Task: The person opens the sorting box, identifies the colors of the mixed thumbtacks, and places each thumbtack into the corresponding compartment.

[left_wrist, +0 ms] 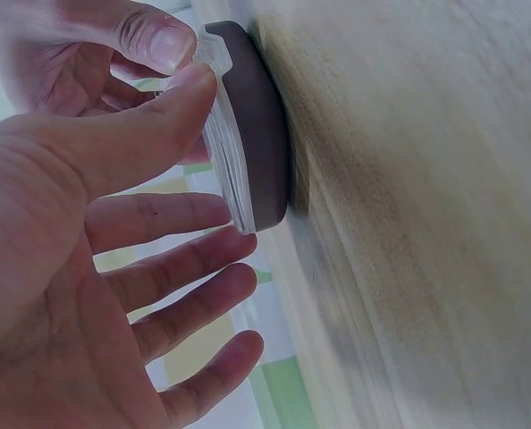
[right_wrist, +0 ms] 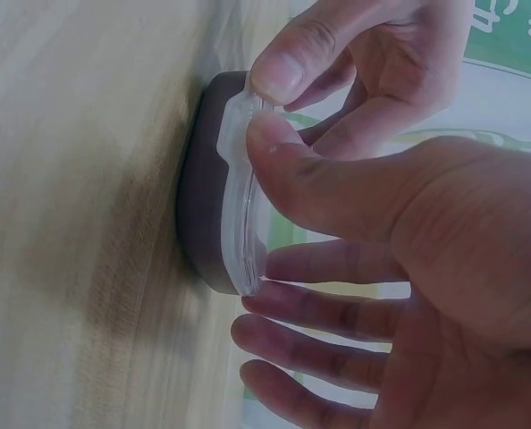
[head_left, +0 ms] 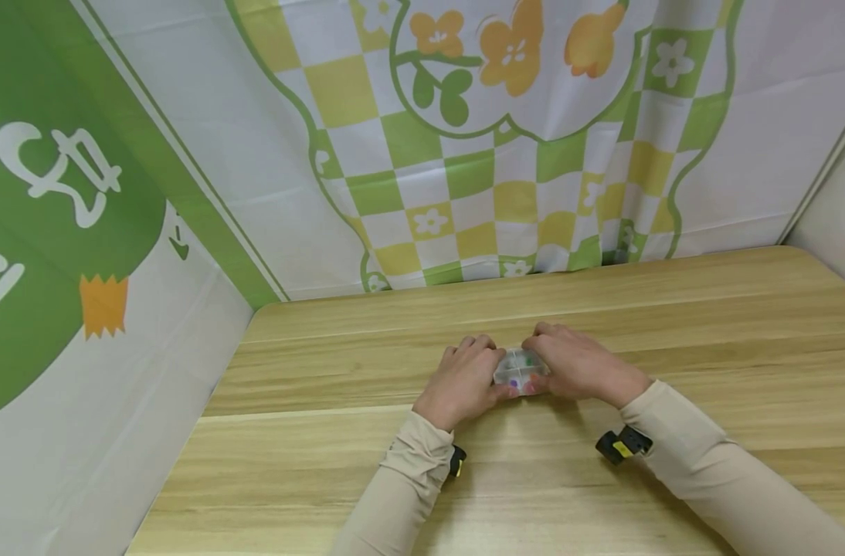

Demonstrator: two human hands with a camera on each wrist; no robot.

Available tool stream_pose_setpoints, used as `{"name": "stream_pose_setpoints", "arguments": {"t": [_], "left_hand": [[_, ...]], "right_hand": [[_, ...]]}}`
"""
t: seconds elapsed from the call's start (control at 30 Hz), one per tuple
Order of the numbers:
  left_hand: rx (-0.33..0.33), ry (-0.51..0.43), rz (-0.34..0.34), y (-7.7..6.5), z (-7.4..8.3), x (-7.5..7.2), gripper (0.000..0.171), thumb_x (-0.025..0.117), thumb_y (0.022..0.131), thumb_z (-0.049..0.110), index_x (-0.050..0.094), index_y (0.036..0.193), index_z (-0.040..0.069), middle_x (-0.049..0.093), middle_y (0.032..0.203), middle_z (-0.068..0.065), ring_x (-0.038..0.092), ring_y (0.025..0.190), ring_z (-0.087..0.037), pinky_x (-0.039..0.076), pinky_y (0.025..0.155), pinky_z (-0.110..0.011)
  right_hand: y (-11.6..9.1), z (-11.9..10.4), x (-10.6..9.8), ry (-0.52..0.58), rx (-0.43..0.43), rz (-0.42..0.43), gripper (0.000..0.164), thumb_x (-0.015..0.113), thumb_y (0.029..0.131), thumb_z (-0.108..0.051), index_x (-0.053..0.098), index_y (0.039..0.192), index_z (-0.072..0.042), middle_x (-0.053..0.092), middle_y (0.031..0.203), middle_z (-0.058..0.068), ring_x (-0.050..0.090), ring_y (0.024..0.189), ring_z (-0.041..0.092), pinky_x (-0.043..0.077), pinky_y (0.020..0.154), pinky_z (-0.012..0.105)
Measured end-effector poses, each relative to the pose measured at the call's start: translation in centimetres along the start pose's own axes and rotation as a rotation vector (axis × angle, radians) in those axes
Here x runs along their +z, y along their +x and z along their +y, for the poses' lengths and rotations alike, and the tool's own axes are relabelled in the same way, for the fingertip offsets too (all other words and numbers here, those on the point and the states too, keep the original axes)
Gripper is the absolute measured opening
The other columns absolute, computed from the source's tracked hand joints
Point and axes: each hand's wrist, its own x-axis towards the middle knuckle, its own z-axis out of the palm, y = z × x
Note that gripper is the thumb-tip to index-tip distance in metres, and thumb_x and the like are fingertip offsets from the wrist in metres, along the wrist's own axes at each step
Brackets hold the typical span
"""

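A small compartment box [head_left: 513, 369] rests on the table between both hands, with a few coloured bits showing through its clear top. Seen from the side in the left wrist view, it has a dark brown base [left_wrist: 264, 134] beneath a clear lid [left_wrist: 232, 170]. My left hand [head_left: 462, 380] pinches the box's left side, thumb at the near edge and fingertips at the far edge. On the opposite side my right hand [head_left: 577, 363] holds it the same way. Both thumbs lie close together at the lid's near rim; the outer fingers are spread loosely.
The wooden table [head_left: 311, 455] extends around the hands. Behind it hangs a checked, flowered cloth [head_left: 422, 185], and a green and white cloth [head_left: 68, 208] stands along the left. Black wrist-worn devices [head_left: 624, 445] sit below the sleeves.
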Motion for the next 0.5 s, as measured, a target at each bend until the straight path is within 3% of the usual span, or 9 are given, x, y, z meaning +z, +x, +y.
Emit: {"name": "stream_pose_setpoints", "arguments": {"t": [0.5], "left_hand": [[-0.010, -0.030, 0.011, 0.02, -0.08, 0.04, 0.055, 0.066, 0.078, 0.048, 0.059, 0.121, 0.014, 0.053, 0.117, 0.001, 0.047, 0.106, -0.019, 0.037, 0.086, -0.038]], "right_hand": [[0.04, -0.03, 0.17, -0.017, 0.004, 0.012, 0.050, 0.075, 0.073, -0.033, 0.061, 0.111, -0.004, 0.051, 0.096, 0.004, 0.048, 0.080, 0.018, 0.040, 0.065, 0.034]]}}
